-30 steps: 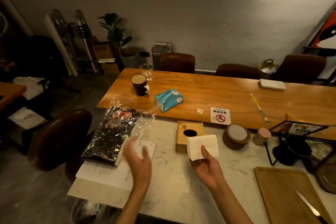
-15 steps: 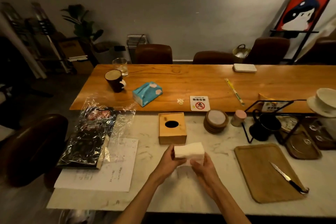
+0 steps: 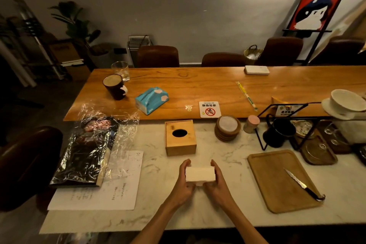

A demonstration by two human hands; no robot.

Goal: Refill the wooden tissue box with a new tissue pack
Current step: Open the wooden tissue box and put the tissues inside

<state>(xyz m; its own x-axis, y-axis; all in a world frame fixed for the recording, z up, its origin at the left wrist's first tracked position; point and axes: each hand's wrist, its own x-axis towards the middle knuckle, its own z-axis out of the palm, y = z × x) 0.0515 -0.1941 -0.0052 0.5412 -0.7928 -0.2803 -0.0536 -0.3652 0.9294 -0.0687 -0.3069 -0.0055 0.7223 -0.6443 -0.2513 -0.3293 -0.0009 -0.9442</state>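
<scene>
Hands: our left hand [image 3: 183, 182] and right hand [image 3: 217, 182] grip the two short ends of a white rectangular block of stacked paper tissues [image 3: 200, 174], fingers curled round them.
Where: the block sits low over the white marble counter [image 3: 158, 194], near us; we cannot tell whether it rests on the stone.
Box: the square light-wood tissue box with an oval hole in its lid [image 3: 180, 137] stands just beyond the block, lid on, apart from both hands.
New pack: a teal plastic-wrapped tissue pack [image 3: 151, 100] lies untouched on the long orange-brown wooden table [image 3: 198, 85], far and left of the box.
How the block handles: we judge it light, soft and easily squashed, with loose sheets apt to slide or fan out. Even pressure on both ends, with the fingers underneath, looks safest.
How the pack handles: likely as light, but with slick film. We would take it across its width, not by a corner.
How the box handles: stiff and stable. We cannot tell how the lid opens.
Right: a rounded wooden tray [image 3: 273, 180] carries a black-handled knife [image 3: 297, 180], well apart from the hands.
</scene>
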